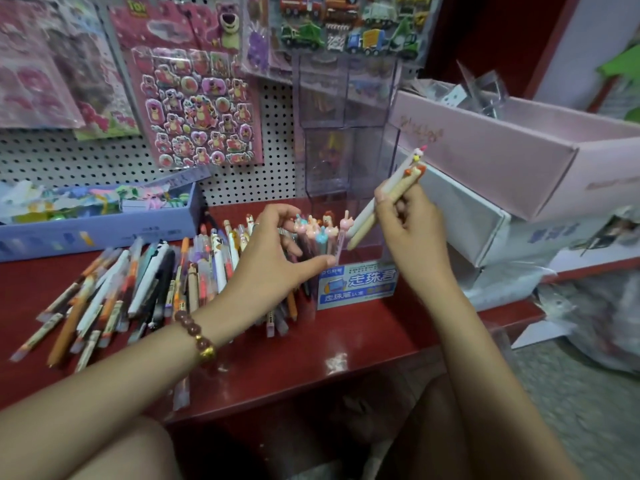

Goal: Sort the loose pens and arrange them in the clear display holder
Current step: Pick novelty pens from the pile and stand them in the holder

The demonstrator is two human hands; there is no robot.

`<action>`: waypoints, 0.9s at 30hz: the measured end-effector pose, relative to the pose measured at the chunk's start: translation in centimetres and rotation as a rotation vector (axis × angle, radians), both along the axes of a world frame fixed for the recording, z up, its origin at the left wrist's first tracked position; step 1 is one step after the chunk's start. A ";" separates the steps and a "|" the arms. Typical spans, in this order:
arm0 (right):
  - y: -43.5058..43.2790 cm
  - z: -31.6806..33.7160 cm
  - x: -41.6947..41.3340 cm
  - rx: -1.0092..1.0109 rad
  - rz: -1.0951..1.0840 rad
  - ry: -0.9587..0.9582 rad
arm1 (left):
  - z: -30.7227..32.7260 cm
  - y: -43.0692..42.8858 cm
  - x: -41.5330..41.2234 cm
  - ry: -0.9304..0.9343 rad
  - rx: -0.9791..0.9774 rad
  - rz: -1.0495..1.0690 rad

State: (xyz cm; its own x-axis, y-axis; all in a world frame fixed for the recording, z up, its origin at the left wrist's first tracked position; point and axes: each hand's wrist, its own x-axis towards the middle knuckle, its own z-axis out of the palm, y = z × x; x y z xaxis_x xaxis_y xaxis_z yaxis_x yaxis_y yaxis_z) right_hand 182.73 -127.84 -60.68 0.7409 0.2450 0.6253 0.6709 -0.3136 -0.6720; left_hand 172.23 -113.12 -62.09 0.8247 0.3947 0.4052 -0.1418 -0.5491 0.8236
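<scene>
A heap of loose pens (114, 292) lies across the red shelf (311, 355) at the left. The tall clear display holder (346, 147) stands at the back, with a blue label (356, 284) on its front. Several pens with cartoon tops (320, 233) stand upright in its lowest front compartment. My left hand (273, 258) reaches to these standing pens, and its thumb and fingers curl around their tops. My right hand (412, 233) grips two pens (398, 188), one white and one tan, tilted with their lower ends over the holder's front compartment.
A lilac tray of stickers (97, 226) sits at the back left. Sticker sheets (197, 105) hang on the pegboard. Pink and white boxes (519, 157) are stacked at the right, close to the holder. Plastic bags (588, 323) lie at the lower right.
</scene>
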 end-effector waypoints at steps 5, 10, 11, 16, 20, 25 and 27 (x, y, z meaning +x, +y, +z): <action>0.7 -0.5 -0.3 -0.257 0.005 -0.082 | -0.7 -0.3 0.8 0.097 -0.067 0.024; 0.9 -1.1 -1.2 -0.437 -0.126 -0.182 | -1.2 -0.8 0.7 0.218 0.144 0.014; 0.9 -1.2 -1.3 -0.436 -0.110 -0.171 | -1.3 -0.9 0.7 0.224 0.209 0.025; 0.7 -1.4 -2.1 -0.496 0.094 -0.063 | -1.6 -1.9 0.9 0.180 0.513 0.147; 0.4 -1.5 -2.4 -0.501 0.124 -0.039 | -1.6 -1.8 1.4 0.132 0.662 0.180; 0.8 -1.7 -2.3 -0.462 0.099 0.028 | -1.4 -1.8 1.9 0.087 0.674 0.198; 0.9 -1.9 -2.2 -0.470 0.061 0.027 | -1.2 -1.8 1.9 0.113 0.679 0.219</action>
